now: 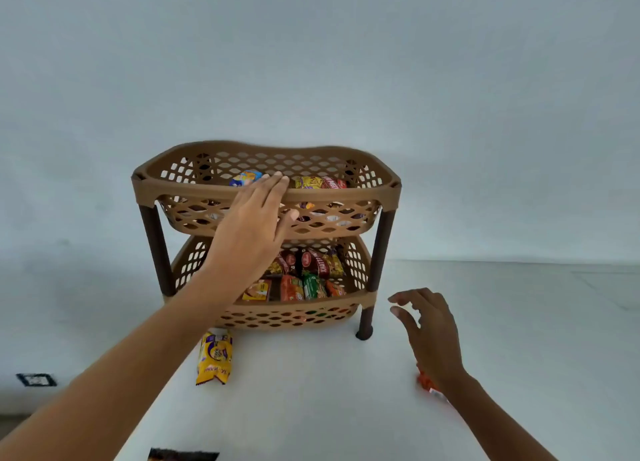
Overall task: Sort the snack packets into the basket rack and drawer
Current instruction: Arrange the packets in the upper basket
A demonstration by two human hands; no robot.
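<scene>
A brown two-tier basket rack (346, 195) stands on a white table against the wall. Its top basket holds a blue packet (244, 178) and yellow and red packets (320, 182). The lower basket (360, 299) holds several red, orange, green and yellow packets. My left hand (251, 233) rests flat against the top basket's front rim, fingers apart, holding nothing. A yellow biscuit packet (214, 356) lies on the table in front of the rack. My right hand (429, 332) hovers open right of the rack, over an orange packet (425, 381) mostly hidden under the wrist.
The white table (311, 408) reaches to the plain wall behind the rack. A small black-framed tag (36, 379) lies at the far left. A dark object (183, 454) pokes in at the bottom edge. The rack's dark legs (367, 322) stand on the table.
</scene>
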